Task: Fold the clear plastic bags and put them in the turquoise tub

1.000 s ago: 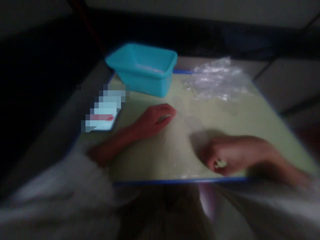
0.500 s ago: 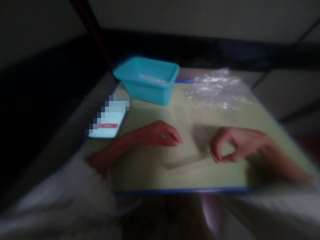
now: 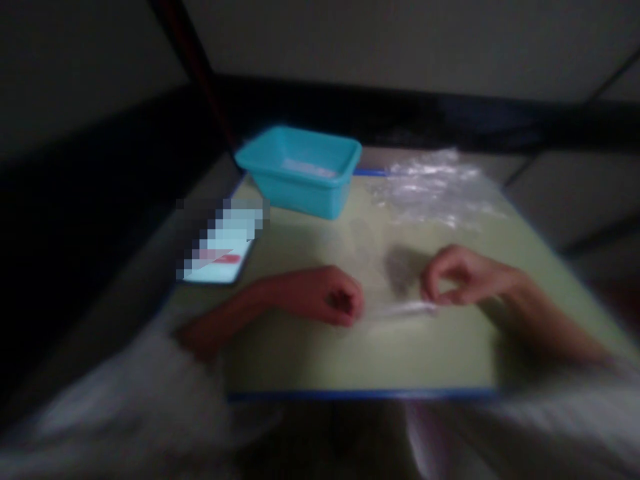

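A thin clear plastic bag [image 3: 397, 311] stretches between my hands, low over the table. Its pale, shiny edge shows, but the rest is too see-through and blurred to trace. My left hand [image 3: 320, 297] has its fingers curled in and closed at the left end of that edge. On the other side, my right hand [image 3: 463, 275] pinches the right end between thumb and fingers, forming a ring. Beyond the hands, a heap of crumpled clear plastic [image 3: 440, 190] lies at the far right of the table.
A turquoise plastic basin [image 3: 303, 193] stands at the back left of the pale yellow table [image 3: 350, 370], with something whitish inside. A phone with a lit screen [image 3: 217, 270] lies on the left edge. Blue trim borders the table, and a wall rises behind.
My left hand has come down toward me and its fingers have curled in more. My right hand has risen slightly. The plastic edge between them now looks straighter and brighter.
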Action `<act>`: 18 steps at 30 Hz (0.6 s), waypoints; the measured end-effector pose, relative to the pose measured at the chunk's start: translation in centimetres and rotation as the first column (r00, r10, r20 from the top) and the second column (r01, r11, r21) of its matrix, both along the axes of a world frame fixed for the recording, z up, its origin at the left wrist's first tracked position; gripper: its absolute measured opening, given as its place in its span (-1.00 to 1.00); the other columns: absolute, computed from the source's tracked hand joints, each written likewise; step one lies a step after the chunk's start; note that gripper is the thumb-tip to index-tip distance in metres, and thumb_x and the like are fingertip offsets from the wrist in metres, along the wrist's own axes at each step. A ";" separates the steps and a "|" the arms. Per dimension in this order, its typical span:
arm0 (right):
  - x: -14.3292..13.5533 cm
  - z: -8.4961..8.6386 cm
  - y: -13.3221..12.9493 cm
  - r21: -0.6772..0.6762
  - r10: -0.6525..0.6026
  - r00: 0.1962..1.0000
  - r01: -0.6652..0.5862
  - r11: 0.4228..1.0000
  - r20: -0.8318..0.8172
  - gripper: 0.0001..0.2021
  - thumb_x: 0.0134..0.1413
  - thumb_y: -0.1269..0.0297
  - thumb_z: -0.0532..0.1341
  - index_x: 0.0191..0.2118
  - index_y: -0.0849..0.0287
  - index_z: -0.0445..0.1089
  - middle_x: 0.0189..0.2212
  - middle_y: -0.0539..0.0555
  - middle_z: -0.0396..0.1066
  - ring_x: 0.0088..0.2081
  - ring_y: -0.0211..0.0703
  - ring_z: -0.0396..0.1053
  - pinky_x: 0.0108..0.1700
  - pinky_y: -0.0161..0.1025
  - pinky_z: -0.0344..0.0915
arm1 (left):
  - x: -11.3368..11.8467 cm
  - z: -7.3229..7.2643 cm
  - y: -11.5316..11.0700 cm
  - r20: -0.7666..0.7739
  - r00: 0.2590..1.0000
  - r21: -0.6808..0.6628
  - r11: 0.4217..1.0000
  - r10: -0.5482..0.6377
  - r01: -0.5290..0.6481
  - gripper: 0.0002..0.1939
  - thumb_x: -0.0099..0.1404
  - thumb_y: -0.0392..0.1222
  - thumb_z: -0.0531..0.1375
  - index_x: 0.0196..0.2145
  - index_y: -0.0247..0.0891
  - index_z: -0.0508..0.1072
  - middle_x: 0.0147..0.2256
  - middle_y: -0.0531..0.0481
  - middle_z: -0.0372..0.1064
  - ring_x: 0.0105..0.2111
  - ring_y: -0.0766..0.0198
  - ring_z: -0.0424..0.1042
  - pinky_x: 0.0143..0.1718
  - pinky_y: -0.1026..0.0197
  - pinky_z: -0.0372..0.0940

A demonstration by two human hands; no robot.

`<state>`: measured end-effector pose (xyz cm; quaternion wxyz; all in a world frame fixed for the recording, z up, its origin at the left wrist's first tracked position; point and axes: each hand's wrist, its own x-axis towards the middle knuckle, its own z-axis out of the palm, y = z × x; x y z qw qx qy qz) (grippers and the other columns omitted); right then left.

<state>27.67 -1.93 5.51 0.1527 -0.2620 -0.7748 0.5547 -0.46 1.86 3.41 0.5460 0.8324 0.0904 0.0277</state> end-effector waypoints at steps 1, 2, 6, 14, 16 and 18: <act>0.0 0.0 0.0 -0.009 0.021 1.000 -0.021 1.000 -0.008 -0.91 -0.01 0.37 0.29 -0.41 0.31 0.43 -0.46 0.08 0.51 -0.41 -0.30 0.43 -0.36 -0.39 0.33 | 0.0 0.0 -0.1 -0.009 1.000 -0.025 1.000 -0.016 0.016 -0.83 0.21 -0.16 0.20 -0.44 -0.32 0.44 -0.37 -0.07 0.45 -0.36 0.29 0.41 -0.27 0.26 0.29; -0.1 0.1 -0.1 -0.017 0.043 0.999 -0.043 0.999 -0.015 -0.90 0.00 0.35 0.29 -0.40 0.31 0.44 -0.44 0.08 0.51 -0.40 -0.29 0.43 -0.35 -0.37 0.34 | 0.1 0.0 -0.1 -0.017 1.000 -0.054 0.998 -0.025 0.024 -0.83 0.21 -0.15 0.21 -0.44 -0.32 0.44 -0.38 -0.06 0.45 -0.36 0.29 0.42 -0.28 0.26 0.30; -0.1 0.4 -0.2 -0.013 0.090 0.996 -0.090 0.996 0.000 -0.70 -0.12 0.24 0.39 -0.23 0.28 0.46 -0.28 0.12 0.52 -0.24 -0.20 0.44 -0.18 -0.27 0.35 | -0.1 0.5 -0.4 -0.047 0.998 -0.183 0.983 -0.033 0.024 -0.80 0.17 -0.12 0.25 -0.46 -0.31 0.42 -0.37 -0.06 0.46 -0.35 0.27 0.45 -0.26 0.25 0.32; -0.6 -0.2 -1.7 0.084 -0.050 0.988 0.037 0.996 0.149 -0.33 -0.21 0.18 0.43 0.11 0.14 0.32 0.03 0.16 0.40 0.00 -0.05 0.36 0.04 -0.08 0.26 | -0.7 1.3 -0.3 -0.019 0.999 -0.407 0.913 0.027 -0.033 -0.70 0.10 0.02 0.31 -0.45 -0.30 0.43 -0.37 -0.08 0.46 -0.32 0.22 0.49 -0.25 0.18 0.37; -0.9 -0.9 -2.1 0.119 -0.110 0.987 0.097 0.988 0.116 -0.44 -0.19 0.22 0.42 0.02 0.17 0.38 -0.07 0.14 0.46 -0.07 -0.09 0.41 -0.04 -0.14 0.32 | -0.7 1.2 -0.2 -0.014 0.999 -0.406 0.913 0.034 -0.037 -0.68 0.08 0.04 0.32 -0.44 -0.30 0.44 -0.36 -0.09 0.47 -0.31 0.22 0.49 -0.25 0.18 0.37; -1.2 -1.4 -2.3 0.157 -0.150 0.986 0.138 0.978 0.066 -0.59 -0.14 0.26 0.39 -0.10 0.21 0.42 -0.17 0.12 0.50 -0.16 -0.13 0.44 -0.13 -0.20 0.36 | -0.7 1.1 -0.2 -0.017 0.999 -0.413 0.910 0.032 -0.036 -0.66 0.07 0.06 0.33 -0.43 -0.31 0.45 -0.35 -0.10 0.47 -0.31 0.21 0.49 -0.25 0.19 0.37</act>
